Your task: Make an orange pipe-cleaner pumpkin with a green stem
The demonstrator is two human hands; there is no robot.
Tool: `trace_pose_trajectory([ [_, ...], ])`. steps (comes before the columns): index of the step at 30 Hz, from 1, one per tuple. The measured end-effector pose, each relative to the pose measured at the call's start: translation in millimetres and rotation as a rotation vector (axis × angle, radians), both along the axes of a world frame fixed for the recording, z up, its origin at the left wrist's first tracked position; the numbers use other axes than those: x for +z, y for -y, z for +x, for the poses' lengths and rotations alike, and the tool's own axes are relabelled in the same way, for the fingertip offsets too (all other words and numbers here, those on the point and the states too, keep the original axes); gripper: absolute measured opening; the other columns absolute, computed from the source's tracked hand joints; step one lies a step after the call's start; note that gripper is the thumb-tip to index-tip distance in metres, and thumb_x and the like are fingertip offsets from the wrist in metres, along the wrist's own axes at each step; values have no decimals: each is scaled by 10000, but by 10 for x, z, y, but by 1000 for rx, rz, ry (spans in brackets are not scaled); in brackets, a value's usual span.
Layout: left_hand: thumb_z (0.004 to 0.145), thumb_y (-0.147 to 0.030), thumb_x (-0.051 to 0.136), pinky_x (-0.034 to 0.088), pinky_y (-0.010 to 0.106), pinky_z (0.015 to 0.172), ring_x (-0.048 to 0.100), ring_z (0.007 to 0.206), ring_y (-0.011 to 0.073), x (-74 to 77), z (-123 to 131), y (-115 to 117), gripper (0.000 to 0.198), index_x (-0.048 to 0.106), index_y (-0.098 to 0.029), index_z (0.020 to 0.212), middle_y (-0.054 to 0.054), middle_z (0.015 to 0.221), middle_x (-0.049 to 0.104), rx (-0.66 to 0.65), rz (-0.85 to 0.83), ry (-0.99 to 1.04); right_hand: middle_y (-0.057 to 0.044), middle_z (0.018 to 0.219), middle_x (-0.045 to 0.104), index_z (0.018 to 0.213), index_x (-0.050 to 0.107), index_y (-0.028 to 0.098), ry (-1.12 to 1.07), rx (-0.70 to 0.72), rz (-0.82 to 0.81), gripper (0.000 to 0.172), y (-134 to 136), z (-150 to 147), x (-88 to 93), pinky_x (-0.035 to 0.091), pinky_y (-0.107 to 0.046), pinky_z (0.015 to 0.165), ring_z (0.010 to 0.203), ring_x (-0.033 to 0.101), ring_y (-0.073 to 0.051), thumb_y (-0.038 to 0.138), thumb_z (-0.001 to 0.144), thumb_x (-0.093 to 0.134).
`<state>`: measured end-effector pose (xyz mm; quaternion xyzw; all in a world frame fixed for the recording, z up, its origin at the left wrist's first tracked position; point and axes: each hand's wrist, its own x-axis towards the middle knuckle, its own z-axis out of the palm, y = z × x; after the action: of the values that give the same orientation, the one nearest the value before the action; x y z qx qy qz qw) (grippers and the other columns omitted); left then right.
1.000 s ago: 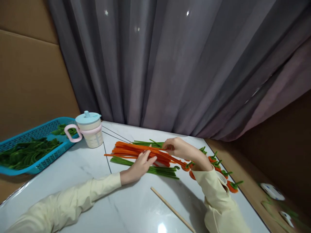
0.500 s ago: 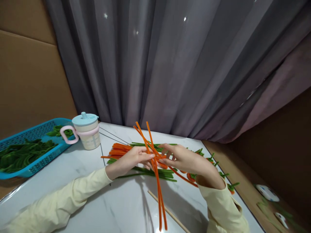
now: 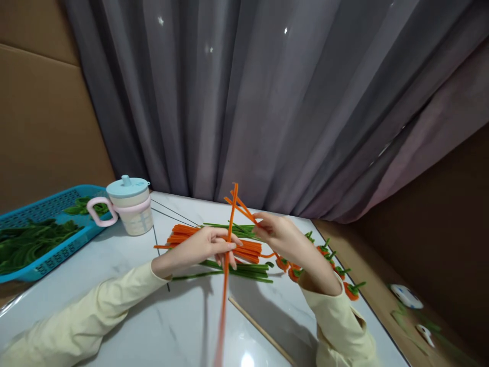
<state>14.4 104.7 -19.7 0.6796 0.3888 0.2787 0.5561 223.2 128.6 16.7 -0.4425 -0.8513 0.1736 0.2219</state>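
My left hand [image 3: 210, 245] pinches a few orange pipe cleaners [image 3: 224, 290] that stand nearly upright, their lower ends blurred. Right of it, my right hand [image 3: 280, 235] has its fingers closed on other orange pipe cleaners [image 3: 240, 204], which slant up and left behind the first ones. Below both hands lies a bundle of orange pipe cleaners [image 3: 181, 234], partly covered by my left hand. Green pipe cleaners [image 3: 248, 272] lie on either side of that bundle. Several small orange shapes with green tops [image 3: 351, 290] sit beside and beyond my right forearm.
A thin wooden stick [image 3: 260, 329] lies on the white marbled table [image 3: 183, 326]. At left stand a lidded cup [image 3: 133, 211] with a pink handle and a blue basket [image 3: 49, 262] of green pieces. A grey curtain [image 3: 252, 102] hangs behind; white objects [image 3: 407, 295] lie at right.
The crossed orange pipe cleaners have separated: some are now in my right hand, which has closed and risen slightly. Those in my left hand stand straighter. The view has shifted a little.
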Motion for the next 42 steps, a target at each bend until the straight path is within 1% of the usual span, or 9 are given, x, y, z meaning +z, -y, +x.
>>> trace_pose_trajectory([
  [3, 885, -390, 465, 440, 249, 581, 606, 578, 166, 12, -159, -133, 287, 578, -158, 1010, 11, 630, 652, 26, 143, -246, -66, 811, 710, 1060, 618, 154, 49, -149, 96, 313, 48, 221, 116, 419, -224, 568, 648, 646, -169, 141, 826, 410],
  [7, 868, -234, 445, 417, 300, 699, 619, 714, 228, -145, -393, -399, 185, 618, -175, 844, 56, 697, 641, 227, 543, -750, -99, 759, 698, 1068, 615, 152, 222, -362, 202, 328, 169, 589, 313, 405, -271, 535, 607, 637, -222, 167, 803, 423],
  [11, 854, -258, 516, 372, 378, 932, 559, 1080, 312, -253, -446, -489, 214, 627, -148, 1000, 155, 1073, 654, 252, 548, -700, -125, 757, 683, 1098, 578, 142, 101, -378, 215, 317, 283, 687, 378, 440, -322, 558, 597, 636, -242, 241, 833, 436],
  [13, 798, -373, 631, 293, 377, 1047, 422, 1264, 309, -240, -366, -389, 416, 577, -175, 1160, 144, 1313, 535, 188, 500, -469, -115, 767, 678, 1092, 556, 155, -88, -276, 89, 305, 346, 545, 230, 482, -339, 595, 657, 655, -244, 311, 855, 444],
  [15, 813, -437, 615, 338, 334, 1037, 441, 1266, 254, -226, -236, -213, 468, 541, -226, 1225, 93, 1351, 514, 16, 258, -117, -111, 848, 680, 1089, 534, 173, -247, -44, -274, 324, 444, 320, -72, 516, -338, 620, 709, 668, -227, 398, 859, 493],
  [19, 889, -420, 530, 412, 336, 970, 580, 1100, 208, -353, 7, 162, 347, 591, -164, 1115, 115, 1169, 632, -158, -50, 271, -87, 818, 662, 973, 495, 153, -671, 115, -1024, 460, 776, -81, -865, 540, -342, 629, 640, 681, -194, 539, 767, 637],
  [23, 851, -448, 577, 506, 309, 730, 660, 714, 178, -686, 60, 351, 340, 594, -109, 840, 102, 774, 707, -135, -309, 301, -92, 748, 663, 857, 521, 114, -749, 241, -1321, 489, 1028, -187, -1329, 513, -286, 585, 595, 666, -167, 559, 727, 679],
  [29, 796, -534, 600, 432, 213, 409, 547, 392, 95, -976, 44, 373, 418, 528, -125, 845, 57, 701, 680, -92, -419, 208, -11, 565, 608, 758, 552, 109, -630, 188, -1371, 524, 978, -132, -1432, 392, -173, 413, 396, 541, -78, 595, 642, 710],
  [42, 758, -449, 688, 437, 217, 505, 593, 520, 119, -985, -15, 361, 463, 530, -147, 1072, 12, 690, 648, -311, -419, 140, -40, 694, 649, 873, 541, 121, -678, 315, -1357, 421, 904, -93, -1355, 414, -175, 406, 427, 562, -82, 449, 692, 734],
])
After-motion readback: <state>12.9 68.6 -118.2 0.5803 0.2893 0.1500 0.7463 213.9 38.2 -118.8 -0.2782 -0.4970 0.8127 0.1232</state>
